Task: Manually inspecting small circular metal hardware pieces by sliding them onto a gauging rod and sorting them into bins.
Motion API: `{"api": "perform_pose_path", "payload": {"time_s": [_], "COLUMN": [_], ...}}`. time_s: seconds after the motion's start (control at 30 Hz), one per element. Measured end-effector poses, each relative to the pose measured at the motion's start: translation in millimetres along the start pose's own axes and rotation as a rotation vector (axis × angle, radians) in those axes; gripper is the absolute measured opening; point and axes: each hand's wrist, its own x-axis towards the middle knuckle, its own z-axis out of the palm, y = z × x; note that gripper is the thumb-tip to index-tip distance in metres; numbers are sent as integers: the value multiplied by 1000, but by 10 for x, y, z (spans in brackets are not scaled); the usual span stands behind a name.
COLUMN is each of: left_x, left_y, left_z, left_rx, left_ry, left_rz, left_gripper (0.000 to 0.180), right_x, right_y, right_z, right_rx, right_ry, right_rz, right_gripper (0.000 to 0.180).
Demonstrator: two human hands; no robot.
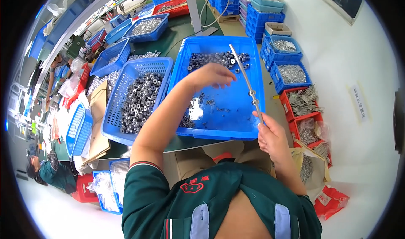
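Factory assembly or sorting floor. Green workbench (185, 28) crowded with blue plastic crates (219, 125) full of small metal nuts and washers (137, 99). More blue bins stacked at far right (263, 15), red bins of metal parts at right (301, 102). Other workers in green uniforms at left (50, 171), bagged parts on floor (105, 188).

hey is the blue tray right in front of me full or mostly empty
Mostly empty. The blue tray shows bare floor over most of its area, with small metal parts heaped only near its far edge and a thin scatter near the middle.
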Motion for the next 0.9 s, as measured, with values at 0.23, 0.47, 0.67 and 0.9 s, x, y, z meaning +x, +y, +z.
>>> {"api": "perform_pose_path", "payload": {"time_s": [0.23, 0.47, 0.67, 0.9], "left_x": [277, 615, 934, 1154], "left_y": [41, -367, -568, -719], "left_z": [-180, -441, -254, -81], "left_rx": [73, 651, 1049, 1055], "left_ry": [237, 546, 504, 601], "left_rz": [55, -69, -39, -71], "left_gripper": [20, 21, 38, 45], "right_x": [-48, -41, -19, 4], "right_y": [97, 122, 154, 191], "right_z": [-100, -156, -187, -184], "right_rx": [101, 67, 108, 104], "right_ry": [27, 16, 0, -16], "right_rz": [-152, -185, -195, -200], "right_gripper": [35, 36, 37, 38]}}
